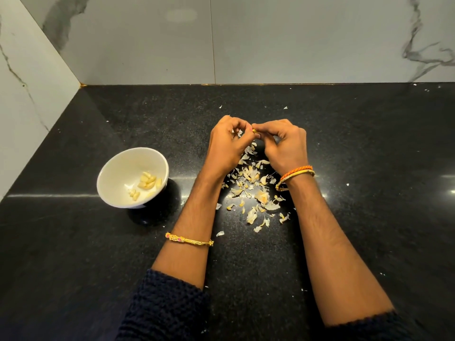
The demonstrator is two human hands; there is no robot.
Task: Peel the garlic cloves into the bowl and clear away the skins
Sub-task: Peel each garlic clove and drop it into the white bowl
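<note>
Head view: at frame centre, two hands, left hand [227, 146] and right hand [285, 146], fingers curled, together pinch one garlic clove [254, 130]. One white bowl [115, 175], centre left, holds roughly ten peeled cloves [147, 181]. Dozens of skins [253, 185] lie scattered below the hands on a black speckled counter [369, 217]. Marble-veined walls [270, 40] fill the top.

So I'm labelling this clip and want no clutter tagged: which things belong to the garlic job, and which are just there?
Job:
left hand and right hand, pinching a clove
bowl holding peeled cloves
skins on the counter

Just there:
bangles
marble wall
</note>
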